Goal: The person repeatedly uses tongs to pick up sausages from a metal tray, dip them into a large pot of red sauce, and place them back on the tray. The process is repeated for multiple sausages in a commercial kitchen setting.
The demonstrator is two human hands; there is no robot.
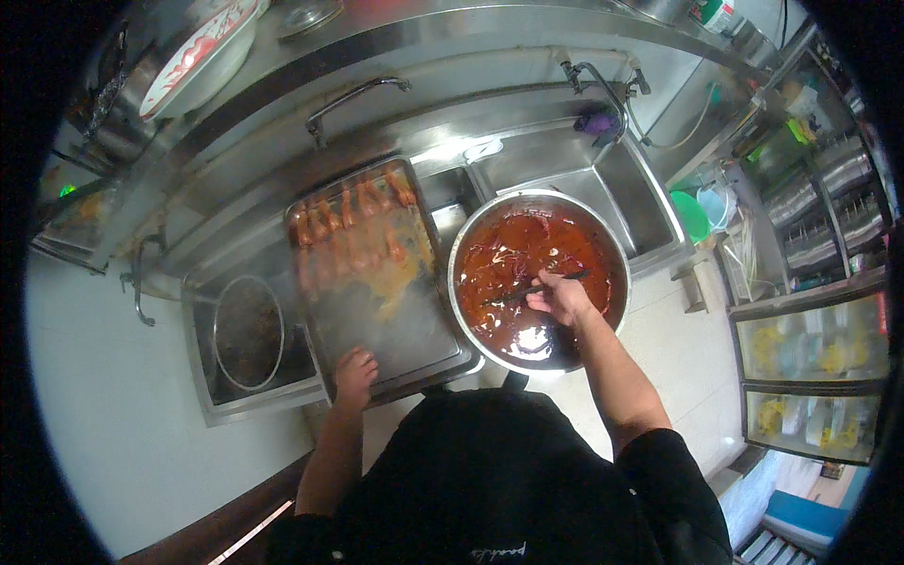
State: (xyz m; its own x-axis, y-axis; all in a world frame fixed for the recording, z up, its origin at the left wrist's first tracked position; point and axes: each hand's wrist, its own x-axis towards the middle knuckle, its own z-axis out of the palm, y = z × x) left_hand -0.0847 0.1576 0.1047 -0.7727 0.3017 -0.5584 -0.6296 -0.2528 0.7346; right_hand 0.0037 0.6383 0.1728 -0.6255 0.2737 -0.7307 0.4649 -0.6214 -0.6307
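A large round metal pot (623,282) full of glossy red-brown broth stands at the sink's edge, right of centre. Over the broth, my right hand (558,296) grips a dark, slender utensil, seemingly tongs or chopsticks; part of it reaches the surface. To the left lies a rectangular metal tray (417,346) with rows of cooked, reddish-brown meat pieces (346,208) at its far end and brown liquid near its middle. My left hand (357,374) is at the tray's near left rim with fingers curled; whether it grips the rim cannot be told. Haze blurs part of the tray.
Steel sink basins (628,198) lie beneath and behind, with a faucet (360,102) on the wall side. A round container (248,332) sits in the left basin. A white bowl (205,63) stands on the shelf above; green (691,215) and light-blue (717,206) containers are at right.
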